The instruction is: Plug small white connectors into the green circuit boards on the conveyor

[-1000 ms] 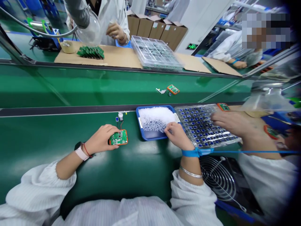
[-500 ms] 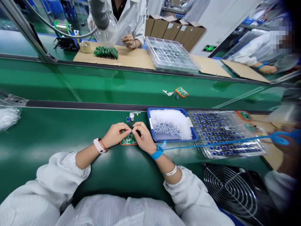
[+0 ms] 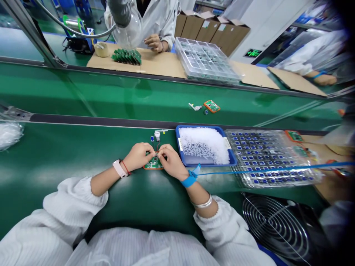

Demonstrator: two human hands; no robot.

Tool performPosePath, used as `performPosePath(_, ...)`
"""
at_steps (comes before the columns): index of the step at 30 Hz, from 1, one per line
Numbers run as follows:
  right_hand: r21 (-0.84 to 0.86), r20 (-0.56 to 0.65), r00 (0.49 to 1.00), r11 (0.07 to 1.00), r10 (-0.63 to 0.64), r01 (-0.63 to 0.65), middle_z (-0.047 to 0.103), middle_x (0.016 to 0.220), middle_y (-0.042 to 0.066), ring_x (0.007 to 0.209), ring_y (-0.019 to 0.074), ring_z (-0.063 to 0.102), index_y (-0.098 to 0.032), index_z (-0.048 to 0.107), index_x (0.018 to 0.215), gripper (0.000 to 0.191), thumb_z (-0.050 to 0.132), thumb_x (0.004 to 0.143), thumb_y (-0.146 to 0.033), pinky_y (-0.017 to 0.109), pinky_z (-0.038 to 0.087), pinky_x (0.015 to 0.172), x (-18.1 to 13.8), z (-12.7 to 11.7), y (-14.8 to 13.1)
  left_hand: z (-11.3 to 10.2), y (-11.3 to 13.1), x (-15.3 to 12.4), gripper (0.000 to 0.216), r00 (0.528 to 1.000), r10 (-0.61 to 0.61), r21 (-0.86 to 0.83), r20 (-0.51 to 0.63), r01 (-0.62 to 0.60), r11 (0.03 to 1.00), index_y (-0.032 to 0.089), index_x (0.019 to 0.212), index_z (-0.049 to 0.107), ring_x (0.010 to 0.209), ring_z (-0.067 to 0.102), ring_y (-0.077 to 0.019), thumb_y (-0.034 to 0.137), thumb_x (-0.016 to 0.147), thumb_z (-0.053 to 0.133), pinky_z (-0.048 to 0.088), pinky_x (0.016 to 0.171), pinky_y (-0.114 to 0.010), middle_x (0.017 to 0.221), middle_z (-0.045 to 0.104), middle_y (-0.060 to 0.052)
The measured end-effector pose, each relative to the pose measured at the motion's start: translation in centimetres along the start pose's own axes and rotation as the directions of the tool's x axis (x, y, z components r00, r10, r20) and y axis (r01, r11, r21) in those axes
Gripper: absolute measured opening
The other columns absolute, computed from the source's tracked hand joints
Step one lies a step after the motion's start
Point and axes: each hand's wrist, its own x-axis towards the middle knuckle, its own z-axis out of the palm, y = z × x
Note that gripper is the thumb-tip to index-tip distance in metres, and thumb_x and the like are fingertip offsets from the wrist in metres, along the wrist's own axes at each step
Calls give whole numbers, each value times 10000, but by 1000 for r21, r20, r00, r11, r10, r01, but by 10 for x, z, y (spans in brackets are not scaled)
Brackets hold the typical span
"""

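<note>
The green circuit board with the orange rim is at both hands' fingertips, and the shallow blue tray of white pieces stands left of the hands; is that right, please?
Not quite: the head view shows the blue tray right of the left hand and the right hand; the circuit board is as you say.

The circuit board (image 3: 153, 165) lies on the bench (image 3: 55, 155). Right of it sits a bin (image 3: 191, 160) with plastic bits (image 3: 203, 138) in it, then a parts tray (image 3: 283, 142). A fan (image 3: 273, 223) is in front of the tray.
</note>
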Motion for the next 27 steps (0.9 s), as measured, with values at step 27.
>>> performPosePath(27, -497, -335, 842, 680, 422, -539, 669, 725, 58, 776, 215, 603, -176, 624, 570, 174, 552, 699, -269, 362, 403, 804, -60, -138, 45, 0, -8, -8, 163, 989, 137, 105, 63, -143, 984, 190, 981, 567, 907, 533, -209, 287, 866, 506, 425, 804, -346, 969, 626, -54)
